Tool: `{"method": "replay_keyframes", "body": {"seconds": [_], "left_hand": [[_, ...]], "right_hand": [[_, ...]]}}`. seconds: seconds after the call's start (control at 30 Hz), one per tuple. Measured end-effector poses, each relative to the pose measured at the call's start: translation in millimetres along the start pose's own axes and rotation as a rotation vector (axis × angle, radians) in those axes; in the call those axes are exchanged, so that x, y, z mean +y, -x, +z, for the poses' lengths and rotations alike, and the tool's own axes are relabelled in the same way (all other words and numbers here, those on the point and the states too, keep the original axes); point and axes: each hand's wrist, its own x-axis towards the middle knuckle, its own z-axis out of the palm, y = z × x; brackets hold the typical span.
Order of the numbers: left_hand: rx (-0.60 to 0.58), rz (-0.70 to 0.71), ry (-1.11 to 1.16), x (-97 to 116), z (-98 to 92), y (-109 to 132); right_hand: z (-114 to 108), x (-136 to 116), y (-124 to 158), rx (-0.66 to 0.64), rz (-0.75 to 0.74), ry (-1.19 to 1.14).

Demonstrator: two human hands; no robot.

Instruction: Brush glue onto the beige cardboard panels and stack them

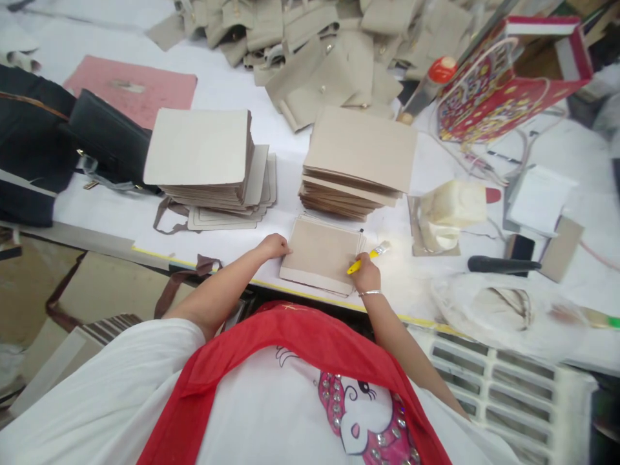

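A small stack of beige rectangular pieces (320, 255) lies at the near edge of the white table (232, 245). My left hand (274, 246) rests closed on the stack's left edge, pressing it down. My right hand (366, 274) sits at the stack's right side, gripping a yellow-handled brush (369, 256) whose bristles point right over the table. Behind stand two taller stacks of the same beige pieces, one on the left (201, 158) and one on the right (358, 161).
A heap of beige sewn parts (320, 45) fills the back. A black bag (106, 139) and pink sheet (135, 87) lie left. Right of the stacks: a cream glue container (453, 206), a red patterned box (504, 84), a black tool (501, 263), a plastic bag (494, 310).
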Motion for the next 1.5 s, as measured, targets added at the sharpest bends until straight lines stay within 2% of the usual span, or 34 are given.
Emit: {"method": "replay_keyframes", "body": {"seconds": [0.13,0.2,0.3,0.4,0.5,0.6,0.7,0.8,0.9,1.1,1.23,1.3,1.4,1.5], "left_hand": [[-0.003,-0.027,-0.255,7.4,-4.8,2.2],[0.123,0.007,-0.363,16.3,-3.5,7.8],[0.350,0.250,-0.395,35.0,10.2,22.5],[0.349,0.558,-0.344,51.1,37.2,33.6],[0.309,0.678,-0.373,55.6,63.3,33.4],[0.316,0.698,-0.395,51.1,75.7,29.9],[0.324,0.709,-0.398,46.3,77.1,27.8],[0.315,0.711,-0.399,45.2,75.9,26.5],[0.320,0.711,-0.394,46.0,75.4,26.3],[0.309,0.717,-0.377,46.5,76.8,25.4],[0.303,0.720,-0.354,48.0,78.3,23.6],[0.302,0.713,-0.338,49.8,78.6,23.9],[0.299,0.693,-0.338,52.8,79.2,25.0],[0.300,0.680,-0.368,55.4,80.2,26.0]], "right_hand": [[-9.3,9.0,-1.9,0.024,0.065,0.056],[-15.8,13.1,1.1,0.101,0.079,0.023],[-28.2,8.3,12.6,0.220,-0.008,-0.123],[-43.8,-9.1,22.4,0.251,-0.052,-0.382],[-56.8,-34.2,15.2,0.158,0.011,-0.773],[-56.6,-68.4,-9.8,-0.051,0.110,-1.090],[-40.4,-102.7,-37.5,-0.188,0.170,-1.211],[-22.2,-114.5,-54.2,-0.209,0.231,-1.226],[-17.1,-89.1,-57.3,-0.129,0.295,-1.219],[-44.2,16.3,-32.1,0.081,0.369,-1.121],[-51.5,61.1,1.8,0.167,0.229,-0.970],[-41.0,71.7,17.4,0.198,0.138,-0.733],[-10.6,78.8,31.6,0.211,0.017,-0.309],[21.0,83.6,33.2,0.210,-0.095,-0.088]]}}
